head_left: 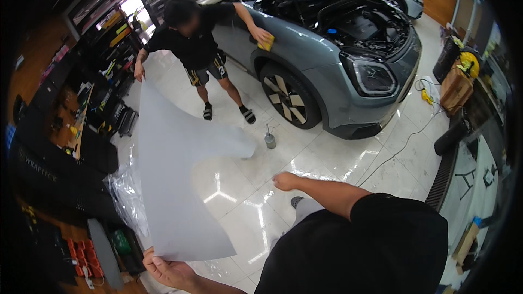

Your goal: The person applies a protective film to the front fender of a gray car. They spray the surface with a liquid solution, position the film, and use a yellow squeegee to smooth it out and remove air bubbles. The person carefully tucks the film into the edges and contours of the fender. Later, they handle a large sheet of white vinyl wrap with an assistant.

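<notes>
A large, light grey cut sheet of film (174,152) with a curved inner edge stretches across the left of the head view. My left hand (166,269) pinches its near corner. A co-worker's hand (140,72) grips the far corner, so the sheet hangs between us. My right hand (284,181) is out over the floor with its fingers curled closed, apart from the sheet; what is in it, if anything, is hidden. The co-worker's other hand (261,35) presses a yellow sponge or cloth (266,43) to the front fender of a grey-blue car (327,71).
The car's bonnet is raised over the engine bay (359,24). A spray bottle (270,139) stands on the shiny tiled floor (321,158). Crumpled clear plastic (128,193) lies beside the dark cabinets (60,174) on the left. A cable (393,155) crosses the floor at right.
</notes>
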Tool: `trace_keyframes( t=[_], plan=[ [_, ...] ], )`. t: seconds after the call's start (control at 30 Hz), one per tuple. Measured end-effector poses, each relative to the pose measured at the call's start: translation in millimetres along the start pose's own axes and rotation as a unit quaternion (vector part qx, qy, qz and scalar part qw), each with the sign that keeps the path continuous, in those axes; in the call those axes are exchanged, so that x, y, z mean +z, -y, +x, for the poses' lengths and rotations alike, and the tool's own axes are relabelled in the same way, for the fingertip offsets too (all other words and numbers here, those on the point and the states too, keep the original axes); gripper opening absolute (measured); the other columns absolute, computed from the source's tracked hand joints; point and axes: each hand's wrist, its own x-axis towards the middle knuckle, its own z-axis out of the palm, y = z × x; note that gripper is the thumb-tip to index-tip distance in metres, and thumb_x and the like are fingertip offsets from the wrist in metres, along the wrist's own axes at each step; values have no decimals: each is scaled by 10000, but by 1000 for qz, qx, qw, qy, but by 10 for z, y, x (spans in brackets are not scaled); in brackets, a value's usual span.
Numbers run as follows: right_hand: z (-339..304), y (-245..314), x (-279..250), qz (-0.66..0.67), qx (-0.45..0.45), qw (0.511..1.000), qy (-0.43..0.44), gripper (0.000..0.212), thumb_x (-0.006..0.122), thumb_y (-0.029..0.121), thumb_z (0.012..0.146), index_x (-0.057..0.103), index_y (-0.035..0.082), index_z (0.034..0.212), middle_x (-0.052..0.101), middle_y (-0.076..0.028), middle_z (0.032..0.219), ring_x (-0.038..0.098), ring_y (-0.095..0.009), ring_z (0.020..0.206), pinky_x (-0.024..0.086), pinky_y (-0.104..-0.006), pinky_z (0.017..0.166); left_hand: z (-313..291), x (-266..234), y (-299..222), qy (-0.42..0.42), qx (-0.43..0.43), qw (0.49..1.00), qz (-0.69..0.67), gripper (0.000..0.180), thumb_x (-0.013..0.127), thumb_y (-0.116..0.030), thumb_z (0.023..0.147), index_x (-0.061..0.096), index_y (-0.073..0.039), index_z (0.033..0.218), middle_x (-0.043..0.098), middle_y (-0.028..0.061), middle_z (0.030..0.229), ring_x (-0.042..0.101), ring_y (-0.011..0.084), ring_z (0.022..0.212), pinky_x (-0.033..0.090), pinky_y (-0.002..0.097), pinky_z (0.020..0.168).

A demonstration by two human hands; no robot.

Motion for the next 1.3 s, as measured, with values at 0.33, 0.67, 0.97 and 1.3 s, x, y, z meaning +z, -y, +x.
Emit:
trace_keyframes(
  t=[0.33, 0.67, 0.97, 1.3],
  plan=[
    [-3161, -1034, 1282, -119, 278, 920, 249, 401, 527, 327, 829, 724, 1, 950, 689, -234, 1029, 656, -408, 963, 508, -489, 846, 191, -95, 167, 35, -40, 991, -123, 215, 461, -199, 1009, 498, -9, 917, 506, 72, 915, 494, 138, 859, 436, 275, 787],
    [-5151, -989, 2487, 216, 308, 878, 296, 373, 559, 318, 930, 680, 41, 1149, 668, -131, 1179, 630, -288, 1052, 455, -445, 938, 241, 199, 165, 27, -42, 994, -100, 206, 451, -196, 1022, 528, -4, 1023, 548, 67, 1016, 543, 137, 930, 464, 287, 828],
    [-3798, -1126, 1575, 185, 317, 926, 85, 347, 592, 279, 900, 683, 44, 1139, 681, -134, 1119, 641, -283, 1002, 484, -437, 875, 276, 679, 204, -5, -63, 995, -74, 200, 462, -185, 1025, 540, -3, 1051, 572, 56, 954, 553, 131, 884, 460, 269, 813],
    [-4438, -1109, 1964, 206, 312, 902, 216, 327, 629, 236, 867, 687, 47, 1127, 694, -137, 1052, 653, -277, 947, 516, -428, 805, 172, 925, 255, -6, -55, 998, 3, 206, 492, -210, 1016, 561, -17, 995, 537, -4, 874, 460, 71, 778, 369, 222, 672]
  ],
)
